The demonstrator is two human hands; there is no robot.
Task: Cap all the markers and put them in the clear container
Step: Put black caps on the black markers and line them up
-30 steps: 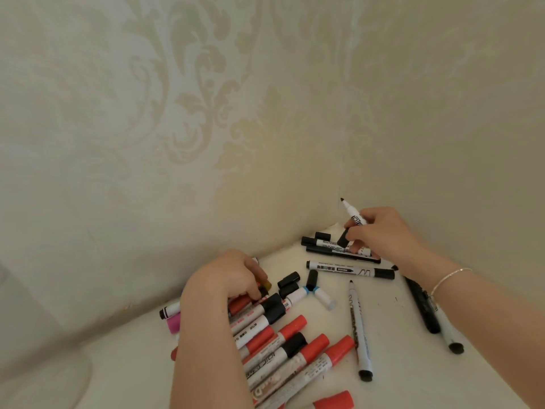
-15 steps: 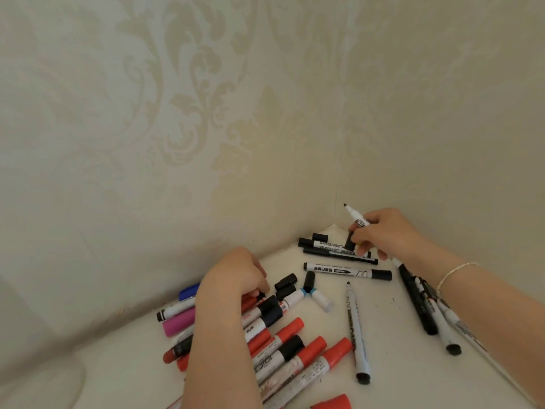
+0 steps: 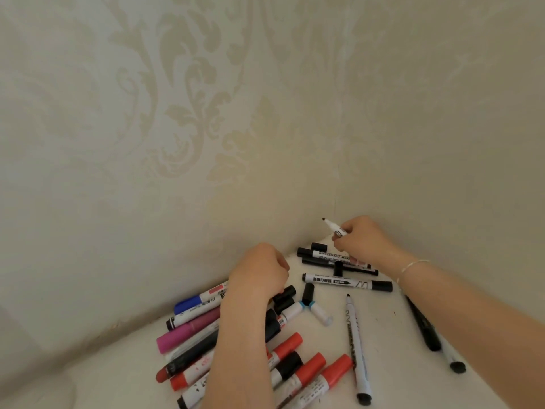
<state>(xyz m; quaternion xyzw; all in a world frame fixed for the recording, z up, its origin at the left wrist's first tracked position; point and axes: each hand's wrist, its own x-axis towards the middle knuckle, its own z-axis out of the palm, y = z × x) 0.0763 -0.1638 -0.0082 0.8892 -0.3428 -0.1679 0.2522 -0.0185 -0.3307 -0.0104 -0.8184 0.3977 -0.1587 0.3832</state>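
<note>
Your left hand (image 3: 259, 271) has slid back from the heap, baring the blue (image 3: 188, 304) and pink (image 3: 188, 332) markers. Its fingers are curled; whether they hold a cap, I cannot tell. Your right hand (image 3: 362, 240) grips an uncapped black marker (image 3: 334, 228), tip up, near the wall corner. Pick a loose black cap (image 3: 338, 268) from the tabletop (image 3: 389, 335) and press it straight on. The clear container isn't in view.
</note>
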